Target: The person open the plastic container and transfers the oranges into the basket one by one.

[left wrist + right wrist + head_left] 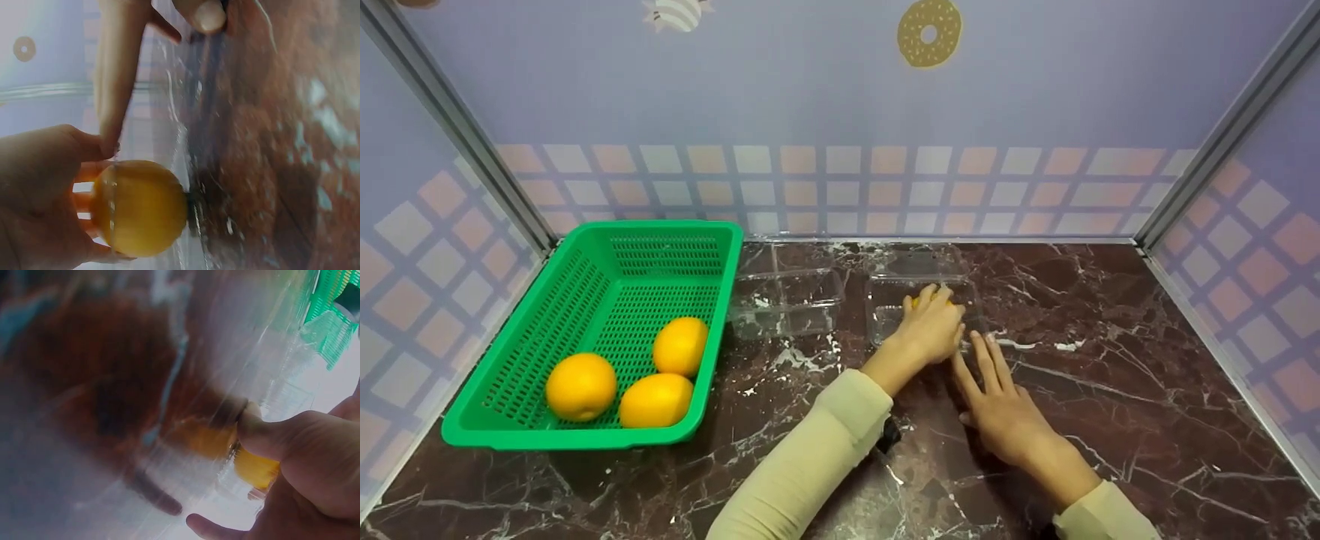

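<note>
My left hand [931, 330] curls its fingers over an orange [145, 208] inside a clear plastic box with a raised lid [919, 262]. Most of that orange is covered by the hand in the head view. In the left wrist view the fingers wrap its far side, and the box wall crosses in front of it. To the right, my right hand [1006, 421] has its fingers extended towards the box's near right corner. Its fingertips are close to the box; whether they press on it is hard to tell.
A green perforated basket [461, 431] stands on the left with several oranges' worth of room and three oranges [581, 387] in it. Between basket and box lies a second clear plastic box [802, 289]. Patterned walls [840, 165] enclose the dark marble-look tabletop [1110, 375].
</note>
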{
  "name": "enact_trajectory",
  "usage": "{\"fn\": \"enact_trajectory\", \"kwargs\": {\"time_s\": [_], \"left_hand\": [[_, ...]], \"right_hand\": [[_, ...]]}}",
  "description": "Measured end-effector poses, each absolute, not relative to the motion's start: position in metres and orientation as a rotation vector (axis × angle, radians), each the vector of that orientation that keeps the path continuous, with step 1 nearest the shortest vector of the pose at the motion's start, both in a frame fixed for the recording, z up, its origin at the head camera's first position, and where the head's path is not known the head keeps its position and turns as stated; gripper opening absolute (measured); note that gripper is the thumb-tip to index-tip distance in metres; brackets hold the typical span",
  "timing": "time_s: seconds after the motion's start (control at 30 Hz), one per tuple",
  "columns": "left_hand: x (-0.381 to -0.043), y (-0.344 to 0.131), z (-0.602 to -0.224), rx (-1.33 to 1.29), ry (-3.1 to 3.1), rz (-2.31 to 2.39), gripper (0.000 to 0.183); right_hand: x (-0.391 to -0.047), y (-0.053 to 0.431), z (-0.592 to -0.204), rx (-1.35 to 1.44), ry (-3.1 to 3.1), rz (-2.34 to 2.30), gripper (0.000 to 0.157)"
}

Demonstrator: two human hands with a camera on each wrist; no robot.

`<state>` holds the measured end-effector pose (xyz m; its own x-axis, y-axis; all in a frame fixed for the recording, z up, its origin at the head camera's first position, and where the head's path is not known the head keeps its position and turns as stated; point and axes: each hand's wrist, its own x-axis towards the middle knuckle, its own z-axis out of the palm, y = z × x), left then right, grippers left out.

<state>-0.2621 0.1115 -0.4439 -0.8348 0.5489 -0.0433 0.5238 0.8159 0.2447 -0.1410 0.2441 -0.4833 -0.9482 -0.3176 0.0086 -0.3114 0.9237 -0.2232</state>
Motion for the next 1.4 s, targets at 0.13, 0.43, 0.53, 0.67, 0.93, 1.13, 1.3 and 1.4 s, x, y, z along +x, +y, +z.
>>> {"fn": "enact_trajectory", "kwargs": {"time_s": [0.13, 0.43, 0.53, 0.67, 0.93, 1.13, 1.3, 1.4], "left_hand": [[-0.268, 0.107, -0.440, 0.830, 2.805, 0.361, 0.046], [-0.287, 0.095, -0.442, 0.992, 2.636, 0.594, 0.049], [-0.288, 0.093, -0.441, 1.011, 2.624, 0.573, 0.051], [-0.286, 0.092, -0.440, 0.983, 2.623, 0.547, 0.060], [-0.284, 0.091, -0.440, 0.956, 2.666, 0.489, 0.071], [-0.284, 0.083, -0.446, 0.897, 2.741, 0.607, 0.073], [-0.284, 0.077, -0.448, 0.855, 2.814, 0.725, 0.071], [-0.284, 0.076, -0.445, 0.856, 2.843, 0.757, 0.072]], "right_hand": [[-0.141, 0.244, -0.482, -0.500, 3.045, -0.338, 0.091], [-0.140, 0.246, -0.479, -0.502, 3.051, -0.282, 0.093], [-0.140, 0.246, -0.479, -0.500, 3.054, -0.283, 0.093], [-0.140, 0.246, -0.480, -0.497, 3.064, -0.278, 0.093], [-0.139, 0.245, -0.484, -0.514, 3.110, -0.261, 0.095], [-0.136, 0.244, -0.487, -0.527, 3.145, -0.249, 0.094], [-0.138, 0.244, -0.488, -0.543, 3.162, -0.252, 0.094], [-0.137, 0.245, -0.487, -0.535, 3.156, -0.276, 0.093]]}}
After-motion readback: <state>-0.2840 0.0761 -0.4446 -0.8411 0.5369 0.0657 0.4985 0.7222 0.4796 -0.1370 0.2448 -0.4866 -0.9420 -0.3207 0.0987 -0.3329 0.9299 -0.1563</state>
